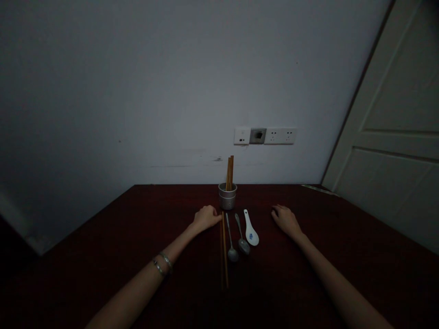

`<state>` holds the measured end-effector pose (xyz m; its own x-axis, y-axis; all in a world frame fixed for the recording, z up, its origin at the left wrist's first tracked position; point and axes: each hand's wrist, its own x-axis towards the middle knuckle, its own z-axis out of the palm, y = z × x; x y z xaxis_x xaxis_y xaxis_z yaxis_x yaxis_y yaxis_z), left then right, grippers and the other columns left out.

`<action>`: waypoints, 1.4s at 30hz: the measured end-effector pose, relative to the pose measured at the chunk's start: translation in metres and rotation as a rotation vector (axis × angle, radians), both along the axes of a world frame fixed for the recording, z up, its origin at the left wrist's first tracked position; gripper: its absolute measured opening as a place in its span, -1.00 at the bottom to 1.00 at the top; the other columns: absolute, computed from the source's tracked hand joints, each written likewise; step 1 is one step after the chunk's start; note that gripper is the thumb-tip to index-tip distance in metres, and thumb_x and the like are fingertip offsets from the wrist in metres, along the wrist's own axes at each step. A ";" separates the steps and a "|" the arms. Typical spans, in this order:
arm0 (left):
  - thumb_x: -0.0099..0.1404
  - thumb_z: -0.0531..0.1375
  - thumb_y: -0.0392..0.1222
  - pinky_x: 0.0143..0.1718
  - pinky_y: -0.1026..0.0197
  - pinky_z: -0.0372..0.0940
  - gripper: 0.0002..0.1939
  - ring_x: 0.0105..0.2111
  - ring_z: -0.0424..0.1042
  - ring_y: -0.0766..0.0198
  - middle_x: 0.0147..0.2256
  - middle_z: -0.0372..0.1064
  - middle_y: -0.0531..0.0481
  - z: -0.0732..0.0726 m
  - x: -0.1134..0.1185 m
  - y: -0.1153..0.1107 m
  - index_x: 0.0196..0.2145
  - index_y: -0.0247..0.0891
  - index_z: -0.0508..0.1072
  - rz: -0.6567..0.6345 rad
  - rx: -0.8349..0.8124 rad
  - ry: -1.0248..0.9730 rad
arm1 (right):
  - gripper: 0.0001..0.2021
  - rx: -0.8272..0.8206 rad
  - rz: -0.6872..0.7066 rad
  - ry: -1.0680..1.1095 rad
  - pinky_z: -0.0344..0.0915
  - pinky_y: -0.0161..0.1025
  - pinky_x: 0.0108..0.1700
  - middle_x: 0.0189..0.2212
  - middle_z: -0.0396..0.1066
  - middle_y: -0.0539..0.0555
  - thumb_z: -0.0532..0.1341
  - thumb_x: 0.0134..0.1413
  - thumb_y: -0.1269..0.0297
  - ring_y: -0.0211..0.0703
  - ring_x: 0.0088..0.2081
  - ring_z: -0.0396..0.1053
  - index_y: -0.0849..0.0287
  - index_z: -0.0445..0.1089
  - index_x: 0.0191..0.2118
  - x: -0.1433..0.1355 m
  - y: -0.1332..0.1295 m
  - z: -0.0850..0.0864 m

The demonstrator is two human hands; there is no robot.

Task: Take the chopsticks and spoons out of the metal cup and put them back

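My left hand [206, 217] is closed, fingers curled, with its thumb side at the upper end of the left one of two wooden chopsticks [225, 249]. The chopsticks lie side by side, pointing toward me, and the left one looks darker. To their right a thin-handled metal spoon [232, 254], a second metal spoon [243, 246] and a white spoon with a blue mark [252, 234] lie in a row, handles pointing away. My right hand [285, 219] rests on the table to the right of the white spoon, fingers loosely bent, holding nothing I can see.
Behind the row stands a metal cup [227, 199] with several wooden chopsticks [230, 171] upright in it. The dark red table [164, 196] reaches a pale wall with sockets [279, 135]. A panelled door [394, 146] is at the right. The light is dim.
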<state>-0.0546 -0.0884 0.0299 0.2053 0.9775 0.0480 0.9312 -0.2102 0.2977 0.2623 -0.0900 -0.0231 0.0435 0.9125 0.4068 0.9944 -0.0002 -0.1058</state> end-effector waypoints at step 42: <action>0.05 0.09 -0.08 -0.48 0.29 0.17 -0.74 -0.46 0.42 0.20 -0.51 0.42 -0.12 -0.001 0.019 -0.010 -0.55 -0.32 0.44 -0.002 0.037 -0.116 | -0.62 -0.003 -0.002 0.094 0.10 -0.13 0.06 -0.05 0.33 0.27 -0.02 0.07 0.29 0.01 0.02 0.24 0.35 0.38 -0.09 0.004 0.003 -0.005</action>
<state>-0.0356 -0.0986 0.0287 0.1984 0.9742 0.1079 0.8904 -0.2252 0.3955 0.2664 -0.0868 -0.0281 0.0830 0.9136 0.3981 0.9800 -0.0023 -0.1990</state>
